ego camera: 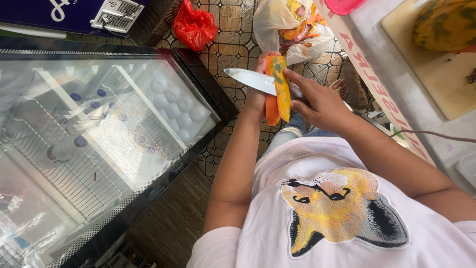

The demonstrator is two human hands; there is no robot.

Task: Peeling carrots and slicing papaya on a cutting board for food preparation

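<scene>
My left hand (259,89) holds a long orange slice of papaya (280,84) upright, its yellow-green peel facing me. My right hand (321,105) grips a knife (248,78) by its handle, with the thumb resting against the slice. The silver blade points left and lies across the slice just under the peel. Both hands are over the patterned tile floor, in front of my white shirt.
A glass-topped chest freezer (99,129) with bottles inside fills the left. A white plastic bag (277,20) of peels and a red bag (194,26) lie on the floor ahead. At right, a counter (396,74) carries a cutting board (441,79) with a large papaya (446,25) and a pink bowl (342,5).
</scene>
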